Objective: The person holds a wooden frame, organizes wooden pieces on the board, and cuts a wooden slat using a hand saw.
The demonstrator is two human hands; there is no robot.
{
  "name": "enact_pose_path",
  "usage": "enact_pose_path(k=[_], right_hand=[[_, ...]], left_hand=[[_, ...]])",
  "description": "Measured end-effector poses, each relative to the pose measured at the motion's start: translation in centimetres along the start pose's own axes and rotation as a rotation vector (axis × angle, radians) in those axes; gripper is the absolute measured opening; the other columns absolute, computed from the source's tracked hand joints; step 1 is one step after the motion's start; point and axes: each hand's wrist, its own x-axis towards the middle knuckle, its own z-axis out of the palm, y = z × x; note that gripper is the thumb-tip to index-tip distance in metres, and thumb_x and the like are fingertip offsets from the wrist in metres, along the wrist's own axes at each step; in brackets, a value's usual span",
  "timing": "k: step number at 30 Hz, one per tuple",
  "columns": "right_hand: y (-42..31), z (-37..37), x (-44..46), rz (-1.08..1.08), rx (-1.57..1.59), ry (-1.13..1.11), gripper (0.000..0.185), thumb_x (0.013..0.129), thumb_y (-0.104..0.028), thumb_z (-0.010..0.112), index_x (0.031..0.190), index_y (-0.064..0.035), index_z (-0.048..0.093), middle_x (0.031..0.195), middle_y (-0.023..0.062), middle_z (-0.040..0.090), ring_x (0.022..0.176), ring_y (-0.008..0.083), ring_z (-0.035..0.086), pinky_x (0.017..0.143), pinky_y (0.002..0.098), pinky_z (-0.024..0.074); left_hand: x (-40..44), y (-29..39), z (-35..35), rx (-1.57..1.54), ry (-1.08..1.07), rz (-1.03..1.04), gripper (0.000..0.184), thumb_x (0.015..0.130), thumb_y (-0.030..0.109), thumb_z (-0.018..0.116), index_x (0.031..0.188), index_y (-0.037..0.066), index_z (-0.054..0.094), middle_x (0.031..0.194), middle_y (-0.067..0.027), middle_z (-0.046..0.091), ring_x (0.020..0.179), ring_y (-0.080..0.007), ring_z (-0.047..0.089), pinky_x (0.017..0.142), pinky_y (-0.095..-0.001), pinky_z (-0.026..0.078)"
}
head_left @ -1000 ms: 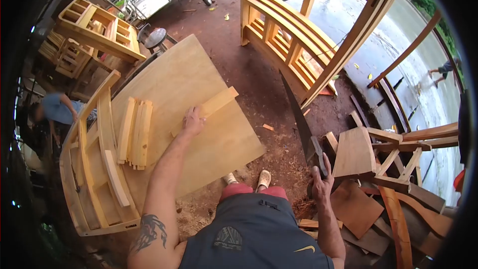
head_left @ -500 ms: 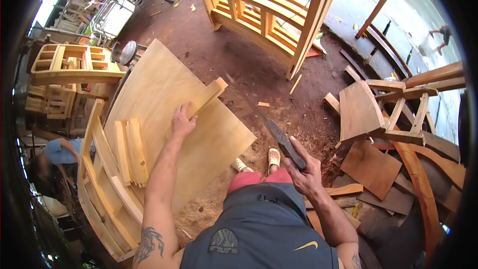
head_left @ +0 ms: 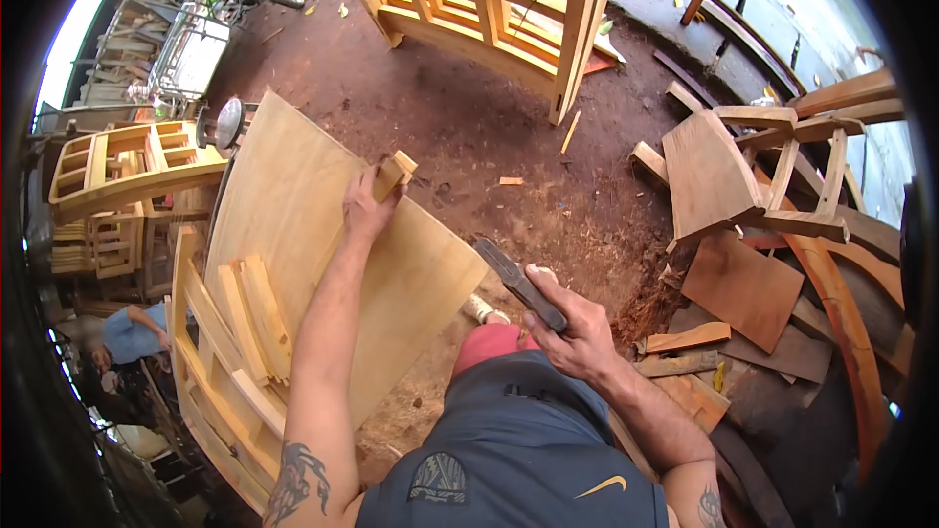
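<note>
My left hand (head_left: 368,209) grips a light wooden strip (head_left: 400,168) near its end. The strip lies across the far right edge of a pale plywood board (head_left: 284,176), and its end sticks out past that edge. My right hand (head_left: 579,334) is closed round a long, dark-handled tool (head_left: 518,284) held in front of my lap. The tool points up and left towards the board; any blade beyond its dark part is too thin to make out. Several short wooden strips (head_left: 256,318) lie on the left of the board.
A curved wooden frame (head_left: 220,401) stands at my left, with a person in a blue shirt (head_left: 137,332) beyond it. Ahead stands a tall wooden frame (head_left: 489,29) on the dirt floor. To my right are chair parts (head_left: 714,176) and loose boards (head_left: 741,291).
My left hand has moved forward along the strip, towards its protruding end. My right hand has brought the tool left, closer to the board. The view has shifted slightly.
</note>
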Motion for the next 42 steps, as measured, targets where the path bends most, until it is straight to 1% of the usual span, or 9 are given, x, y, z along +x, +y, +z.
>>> enact_pose_path(k=[2, 8, 17, 20, 26, 32, 35, 39, 42], right_hand=[[0.3, 0.4, 0.3, -0.075, 0.013, 0.068, 0.061, 0.088, -0.013, 0.078, 0.146, -0.0109, 0.059, 0.086, 0.0176, 0.072, 0.066, 0.0304, 0.069, 0.061, 0.0403, 0.0547], [0.0, 0.1, 0.3, -0.094, 0.01, 0.034, 0.063, 0.086, -0.011, 0.078, 0.146, -0.0105, 0.059, 0.091, 0.0183, 0.072, 0.067, 0.0297, 0.068, 0.062, 0.0386, 0.0537], [-0.2, -1.9, -0.2, -0.091, 0.03, -0.007, 0.064, 0.085, -0.005, 0.078, 0.146, -0.0071, 0.059, 0.086, 0.0159, 0.07, 0.066, 0.0279, 0.066, 0.063, 0.0372, 0.0526], [-0.7, -3.3, -0.9, -0.057, 0.001, -0.038, 0.065, 0.084, -0.005, 0.078, 0.145, -0.0067, 0.059, 0.084, 0.0155, 0.069, 0.067, 0.0275, 0.067, 0.064, 0.037, 0.0537], [-1.4, -5.4, -2.7, -0.045, 0.004, -0.064, 0.067, 0.082, -0.006, 0.08, 0.145, -0.0058, 0.059, 0.081, 0.0152, 0.068, 0.065, 0.0288, 0.067, 0.063, 0.0374, 0.0541], [-1.0, -3.1, 0.1, -0.056, -0.038, -0.099, 0.065, 0.085, -0.008, 0.078, 0.147, -0.0071, 0.057, 0.083, 0.0161, 0.069, 0.068, 0.0296, 0.069, 0.064, 0.0393, 0.055], [-0.1, 0.4, 3.5, -0.131, -0.013, -0.039, 0.063, 0.086, -0.009, 0.077, 0.146, -0.0083, 0.057, 0.081, 0.0169, 0.07, 0.068, 0.0317, 0.07, 0.063, 0.0417, 0.0554], [0.1, 0.8, 4.4, -0.171, 0.002, -0.01, 0.064, 0.086, -0.009, 0.077, 0.146, -0.0086, 0.058, 0.082, 0.018, 0.07, 0.067, 0.0328, 0.069, 0.062, 0.041, 0.0557], [-0.5, -1.6, 1.6, -0.049, -0.044, -0.083, 0.064, 0.085, -0.009, 0.077, 0.146, -0.0084, 0.057, 0.084, 0.0185, 0.071, 0.067, 0.0324, 0.069, 0.062, 0.0395, 0.0558]], left_hand=[[-0.4, -0.5, 0.3, -0.004, 0.035, 0.023, 0.072, 0.085, 0.062, 0.075, 0.127, 0.005, 0.065, 0.112, -0.0199, 0.066, 0.106, -0.04, 0.063, 0.09, -0.0498, 0.051], [-1.0, -1.1, 1.5, 0.068, 0.133, 0.033, 0.074, 0.085, 0.063, 0.074, 0.125, 0.002, 0.065, 0.104, -0.0188, 0.063, 0.099, -0.0403, 0.062, 0.086, -0.0506, 0.05], [-1.2, -1.0, 1.6, 0.121, 0.102, 0.039, 0.068, 0.087, 0.053, 0.075, 0.131, 0.003, 0.061, 0.11, -0.0187, 0.062, 0.105, -0.0396, 0.06, 0.092, -0.0513, 0.048], [-1.3, -0.7, 1.6, 0.134, 0.107, 0.028, 0.065, 0.087, 0.052, 0.075, 0.129, 0.004, 0.062, 0.11, -0.0186, 0.062, 0.106, -0.0394, 0.06, 0.093, -0.0506, 0.048], [-1.1, -0.4, 1.3, 0.147, 0.077, 0.003, 0.064, 0.087, 0.054, 0.075, 0.126, 0.004, 0.063, 0.109, -0.0184, 0.062, 0.105, -0.0389, 0.06, 0.093, -0.0506, 0.048], [-1.1, -0.6, 1.5, 0.127, 0.11, 0.022, 0.063, 0.088, 0.055, 0.074, 0.124, 0.004, 0.064, 0.106, -0.0177, 0.061, 0.102, -0.0383, 0.06, 0.089, -0.0516, 0.049], [-1.0, -0.8, 1.7, 0.135, 0.124, 0.046, 0.063, 0.087, 0.056, 0.074, 0.123, 0.004, 0.065, 0.104, -0.0176, 0.061, 0.101, -0.0384, 0.06, 0.088, -0.0514, 0.049], [-0.9, -0.4, 1.3, 0.131, 0.116, 0.021, 0.063, 0.087, 0.057, 0.074, 0.122, 0.005, 0.066, 0.103, -0.0171, 0.061, 0.099, -0.0384, 0.061, 0.087, -0.0508, 0.05], [-1.0, -0.4, 1.4, 0.132, 0.11, 0.011, 0.063, 0.087, 0.057, 0.074, 0.121, 0.006, 0.067, 0.103, -0.0168, 0.061, 0.099, -0.0383, 0.061, 0.087, -0.0507, 0.05]])
